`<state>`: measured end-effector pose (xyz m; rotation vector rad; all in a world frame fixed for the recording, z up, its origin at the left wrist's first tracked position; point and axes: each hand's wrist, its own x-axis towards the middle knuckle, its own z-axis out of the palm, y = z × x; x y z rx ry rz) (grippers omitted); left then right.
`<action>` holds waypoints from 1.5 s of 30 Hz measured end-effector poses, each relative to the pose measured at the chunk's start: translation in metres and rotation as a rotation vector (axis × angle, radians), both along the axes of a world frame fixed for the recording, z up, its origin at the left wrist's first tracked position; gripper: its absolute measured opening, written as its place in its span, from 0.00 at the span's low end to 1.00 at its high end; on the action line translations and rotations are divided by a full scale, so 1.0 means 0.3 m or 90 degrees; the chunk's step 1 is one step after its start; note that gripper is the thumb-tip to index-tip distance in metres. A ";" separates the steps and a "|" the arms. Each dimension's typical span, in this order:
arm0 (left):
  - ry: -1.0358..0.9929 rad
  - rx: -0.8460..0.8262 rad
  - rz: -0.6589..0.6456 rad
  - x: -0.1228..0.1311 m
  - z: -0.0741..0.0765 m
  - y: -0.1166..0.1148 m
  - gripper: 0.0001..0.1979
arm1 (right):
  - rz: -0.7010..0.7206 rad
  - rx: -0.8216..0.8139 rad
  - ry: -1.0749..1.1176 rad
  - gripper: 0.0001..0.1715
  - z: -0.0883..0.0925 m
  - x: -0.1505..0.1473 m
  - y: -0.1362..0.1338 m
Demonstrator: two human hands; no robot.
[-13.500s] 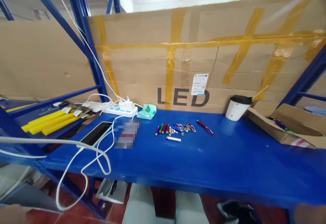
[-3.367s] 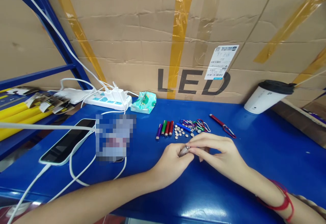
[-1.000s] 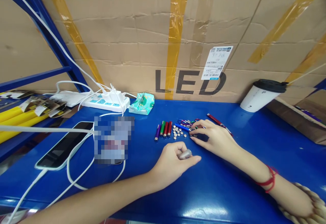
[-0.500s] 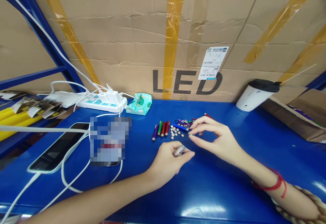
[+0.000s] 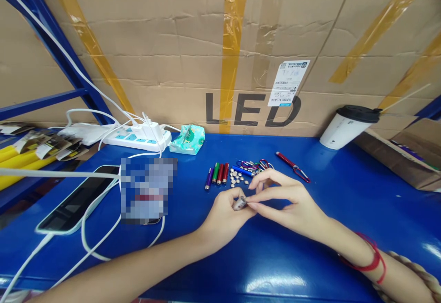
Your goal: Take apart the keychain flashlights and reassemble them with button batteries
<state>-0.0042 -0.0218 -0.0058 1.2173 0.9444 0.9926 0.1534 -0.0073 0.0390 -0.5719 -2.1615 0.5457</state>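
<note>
My left hand [image 5: 223, 213] is closed round a small silver flashlight tube [image 5: 239, 203], its open end turned to the right. My right hand [image 5: 285, 202] pinches thumb and forefinger at that end; what they hold is too small to make out. Just behind my hands lie several button batteries [image 5: 238, 180], a row of coloured flashlight tubes [image 5: 217, 174], a blue tube [image 5: 241, 171] and a tangle of carabiner clips [image 5: 260, 165]. A red flashlight with clip [image 5: 292, 166] lies further right. All rest on the blue shelf [image 5: 310, 248].
A phone [image 5: 74, 199] on a white cable lies at left, beside a blurred item [image 5: 146, 193]. A power strip [image 5: 138, 138] and tissue pack [image 5: 188, 140] sit at the back. A white cup with black lid [image 5: 347, 126] and a cardboard box [image 5: 406, 156] stand right.
My right hand left the batteries and clips and came back to the open end of the silver tube. My left hand raised the tube slightly towards it.
</note>
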 end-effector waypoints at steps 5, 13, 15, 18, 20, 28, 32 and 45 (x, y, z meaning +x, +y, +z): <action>0.008 -0.009 -0.020 0.001 0.015 -0.004 0.22 | -0.004 -0.016 -0.032 0.04 -0.004 -0.006 -0.013; 0.123 -0.001 -0.037 -0.005 0.034 -0.011 0.12 | -0.186 -0.001 -0.102 0.11 -0.022 0.028 0.046; 0.134 -0.014 -0.037 -0.004 0.039 -0.015 0.12 | -0.226 0.063 -0.183 0.12 -0.044 0.042 0.070; 0.111 -0.034 -0.038 -0.003 0.040 -0.018 0.14 | -0.227 0.110 -0.305 0.12 -0.074 0.053 0.090; 0.092 -0.041 -0.037 -0.002 0.038 -0.018 0.17 | -0.226 0.115 -0.353 0.12 -0.084 0.052 0.091; 0.131 -0.015 -0.045 -0.010 0.042 -0.018 0.21 | -0.254 0.145 -0.365 0.13 -0.086 0.045 0.084; 0.130 0.012 -0.035 -0.011 0.044 -0.017 0.17 | -0.257 0.142 -0.379 0.12 -0.089 0.053 0.094; 0.087 -0.032 -0.042 -0.007 0.035 -0.021 0.11 | -0.223 0.072 -0.356 0.06 -0.094 0.045 0.092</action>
